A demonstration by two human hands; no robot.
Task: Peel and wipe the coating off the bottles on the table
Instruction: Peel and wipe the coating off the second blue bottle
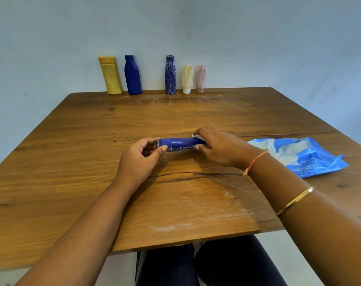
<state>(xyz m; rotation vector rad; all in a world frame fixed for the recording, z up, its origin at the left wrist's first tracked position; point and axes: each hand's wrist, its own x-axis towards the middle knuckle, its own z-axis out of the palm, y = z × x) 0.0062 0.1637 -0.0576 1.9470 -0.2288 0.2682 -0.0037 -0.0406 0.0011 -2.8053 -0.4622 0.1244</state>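
- A yellow bottle [110, 76] is standing at the far edge of the table [72, 162].
- A clean blue bottle [132, 76] is standing at that same far edge.
- The left hand [138, 159] is pinching the left end of the lying blue bottle [178, 143] with its thumb and fingers.
- A streaky blue bottle [170, 76] is standing at the table's far edge.
- The lying blue bottle is lying sideways at the middle of the table. I cannot tell if it is touching the wood.
- A cream bottle [187, 78] and a pink bottle [201, 78], both with white streaks, are standing at the far edge.
- The right hand [218, 148] is gripping the bottle's right end, with a white wipe [198, 137] under its fingers.
- A blue wipes pack [311, 157] is lying on the table's right side.
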